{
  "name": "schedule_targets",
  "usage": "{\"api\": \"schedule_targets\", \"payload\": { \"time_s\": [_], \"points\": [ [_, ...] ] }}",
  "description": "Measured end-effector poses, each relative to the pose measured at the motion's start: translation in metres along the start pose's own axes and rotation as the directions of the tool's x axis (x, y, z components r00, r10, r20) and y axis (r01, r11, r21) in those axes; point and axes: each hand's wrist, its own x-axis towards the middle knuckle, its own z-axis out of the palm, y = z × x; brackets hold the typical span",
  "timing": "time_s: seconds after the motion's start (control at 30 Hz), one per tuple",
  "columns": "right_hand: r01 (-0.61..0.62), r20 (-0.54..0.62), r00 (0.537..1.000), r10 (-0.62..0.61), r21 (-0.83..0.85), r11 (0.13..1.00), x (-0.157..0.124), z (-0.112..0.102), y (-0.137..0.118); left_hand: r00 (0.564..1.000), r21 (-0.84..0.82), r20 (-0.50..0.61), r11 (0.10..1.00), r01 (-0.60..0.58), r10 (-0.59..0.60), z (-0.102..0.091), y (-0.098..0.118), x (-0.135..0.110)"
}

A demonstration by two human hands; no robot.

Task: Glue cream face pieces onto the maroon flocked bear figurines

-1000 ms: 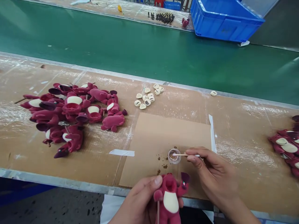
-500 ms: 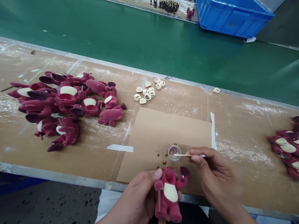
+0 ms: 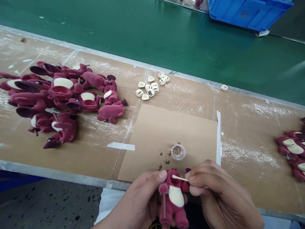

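A dark pink bear figurine with a cream belly is gripped upright in my left hand, close to the table's front edge. A round hollow opens in the front of its head. Between the thumb and fingers of my right hand is a cotton swab, its white tip at that hollow; whether it touches the inside I cannot tell. Just beyond the figurine, a small clear cup with a little liquid stands on a cardboard sheet, beside brown spots.
Many similar bear figurines lie piled at the left, more figurines at the right edge. Several cream muzzle-shaped pieces lie behind the sheet, with a single piece farther right. A blue crate stands across the green surface.
My right hand has brought the swab from the clear cup toward me, to the hollow in the figurine's head. My left hand still holds the figurine. The view has shifted slightly.
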Motion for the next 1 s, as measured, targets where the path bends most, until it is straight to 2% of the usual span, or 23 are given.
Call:
{"api": "schedule_targets", "payload": {
  "time_s": [0.13,0.37,0.53,0.63,0.8,1.0],
  "points": [
    [0.002,0.035,0.999,0.0,-0.046,0.999,0.0,-0.003,-0.001,1.0,0.019,-0.005,1.0,0.022,-0.022,0.002,0.001,-0.004],
    [0.008,0.012,1.0,-0.008,-0.044,0.999,-0.003,-0.001,-0.005,0.997,0.026,-0.046,0.998,-0.061,0.062,0.002,-0.005,-0.004],
    [0.051,0.006,0.999,-0.051,-0.112,0.992,0.0,0.001,-0.006,1.0,0.074,-0.021,0.997,-0.021,0.022,0.001,-0.004,-0.006],
    [0.05,-0.024,0.998,-0.053,-0.111,0.993,-0.003,-0.002,-0.005,0.997,0.132,-0.077,0.991,0.025,-0.015,0.005,0.003,-0.013],
    [0.043,0.017,0.999,-0.042,-0.095,0.994,-0.009,-0.005,-0.005,0.976,0.192,-0.208,0.975,0.112,-0.071,0.01,0.009,-0.019],
    [0.068,-0.01,0.997,-0.071,-0.204,0.977,0.001,-0.005,-0.014,0.992,0.15,-0.124,0.989,-0.007,0.025,0.013,0.007,-0.018]
  ]
}}
